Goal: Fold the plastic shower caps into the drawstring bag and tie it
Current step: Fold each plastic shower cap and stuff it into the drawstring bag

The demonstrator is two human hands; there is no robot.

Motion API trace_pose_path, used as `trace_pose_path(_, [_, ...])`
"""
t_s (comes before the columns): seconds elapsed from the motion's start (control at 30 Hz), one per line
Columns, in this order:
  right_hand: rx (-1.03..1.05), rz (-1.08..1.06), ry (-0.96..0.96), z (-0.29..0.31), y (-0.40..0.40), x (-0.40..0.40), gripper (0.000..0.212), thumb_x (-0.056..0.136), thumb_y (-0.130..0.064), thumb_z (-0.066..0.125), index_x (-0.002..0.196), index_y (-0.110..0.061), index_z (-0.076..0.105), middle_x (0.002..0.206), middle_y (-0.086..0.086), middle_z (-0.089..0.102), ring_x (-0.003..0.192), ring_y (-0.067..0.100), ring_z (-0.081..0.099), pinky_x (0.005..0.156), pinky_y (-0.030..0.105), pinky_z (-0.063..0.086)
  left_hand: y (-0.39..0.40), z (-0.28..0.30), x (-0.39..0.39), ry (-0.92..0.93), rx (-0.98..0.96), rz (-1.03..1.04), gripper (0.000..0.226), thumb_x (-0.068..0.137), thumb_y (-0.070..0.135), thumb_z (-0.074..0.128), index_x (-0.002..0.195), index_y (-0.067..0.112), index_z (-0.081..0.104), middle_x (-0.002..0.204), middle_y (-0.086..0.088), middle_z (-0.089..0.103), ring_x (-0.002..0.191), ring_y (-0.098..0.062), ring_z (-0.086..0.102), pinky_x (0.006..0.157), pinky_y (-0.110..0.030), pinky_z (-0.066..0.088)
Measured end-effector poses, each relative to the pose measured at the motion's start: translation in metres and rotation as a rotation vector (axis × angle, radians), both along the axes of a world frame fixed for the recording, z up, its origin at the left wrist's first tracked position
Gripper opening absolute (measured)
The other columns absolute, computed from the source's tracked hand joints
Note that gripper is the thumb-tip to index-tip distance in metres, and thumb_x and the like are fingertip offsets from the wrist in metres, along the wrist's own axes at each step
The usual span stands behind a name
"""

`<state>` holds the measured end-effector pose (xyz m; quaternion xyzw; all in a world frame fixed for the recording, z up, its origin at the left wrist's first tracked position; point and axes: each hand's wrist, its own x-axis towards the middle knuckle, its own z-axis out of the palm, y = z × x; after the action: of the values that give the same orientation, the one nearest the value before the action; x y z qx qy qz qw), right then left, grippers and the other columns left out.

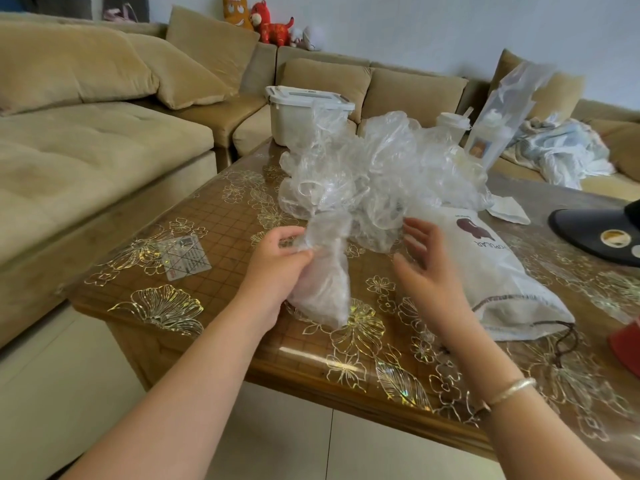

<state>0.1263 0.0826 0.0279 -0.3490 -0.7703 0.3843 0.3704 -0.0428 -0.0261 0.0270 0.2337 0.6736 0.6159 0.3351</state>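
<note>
Two bare forearms are seen reaching in from the near edge, a thin gold bangle (512, 389) worn on the right wrist. A gathered, folded shower cap (325, 271) is gripped by the left hand (277, 268), its fingers closed around the upper part of the bundle while the lower end rests on the table (207, 237). The right hand (427, 268) is held just to the right of that bundle with its fingers spread open and nothing grasped; whether the fingertips touch the plastic cannot be told. Just beyond both hands, a loose heap of clear shower caps (381, 164) is piled on the table, and the gripped bundle runs up into it. A white drawstring bag (498, 271) is laid flat to the right of the hands, its mouth toward the near edge and its dark cord (568, 337) trailing on the tabletop. The table is covered by a clear sheet printed with gold flowers. At the far side a white lidded container (304, 116) stands behind the heap. A beige sofa (104, 126) is seen on the left and along the far wall.
</note>
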Motion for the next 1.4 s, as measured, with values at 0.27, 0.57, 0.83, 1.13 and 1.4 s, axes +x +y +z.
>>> trace_pose_path(0.27, [0.611,0.323,-0.432,-0.024,-0.024,-0.008,0.064,0.085,-0.019,0.064,0.143,-0.030,0.038,0.159,-0.008,0.022,0.150,0.015,0.011,0.119,0.039,0.015,0.004,-0.010,0.007,-0.199,0.005,0.076,0.047,0.088,-0.007,0.057,0.122,0.024,0.047,0.110,-0.003,0.060,0.098,-0.021,0.065,0.086,-0.042,0.058])
trace_pose_path(0.57, [0.655,0.270,-0.378,-0.027,-0.020,-0.007,0.017,0.083,-0.014,0.070,0.099,-0.021,0.070,0.114,-0.007,0.054,0.112,0.015,0.045,0.095,0.037,0.044,-0.007,0.001,0.007,0.558,-0.007,0.168,0.054,0.084,-0.002,0.062,0.128,0.027,0.049,0.133,0.009,0.045,0.118,-0.010,0.042,0.067,-0.009,0.035])
trace_pose_path(0.83, [0.602,0.328,-0.398,-0.023,-0.021,-0.007,0.015,0.085,-0.022,0.067,0.099,-0.023,0.071,0.094,-0.017,0.060,0.097,0.011,0.048,0.086,0.039,0.045,-0.015,-0.003,0.011,0.545,-0.185,-0.264,0.017,0.100,0.014,0.049,0.110,0.023,0.059,0.101,0.008,0.068,0.084,-0.016,0.067,0.061,-0.013,0.048])
trace_pose_path(1.13, [0.149,0.134,-0.141,-0.019,-0.016,-0.031,0.014,0.088,-0.024,0.069,0.100,-0.030,0.062,0.089,-0.003,0.069,0.082,0.009,0.065,0.077,0.033,0.057,-0.015,0.002,0.006,0.451,-0.262,-0.241,0.042,0.097,0.057,0.041,0.112,0.021,0.055,0.098,0.013,0.057,0.082,0.003,0.051,0.061,-0.017,0.034])
trace_pose_path(1.4, [0.230,0.081,-0.184,-0.024,-0.006,-0.060,0.029,0.087,-0.026,0.071,0.107,-0.023,0.050,0.065,-0.005,0.053,0.057,0.003,0.049,0.061,0.021,0.042,0.000,-0.011,-0.006,0.560,-0.345,-0.137,0.035,0.092,0.028,0.063,0.125,0.023,0.051,0.105,0.006,0.065,0.074,-0.013,0.063,0.068,-0.032,0.053])
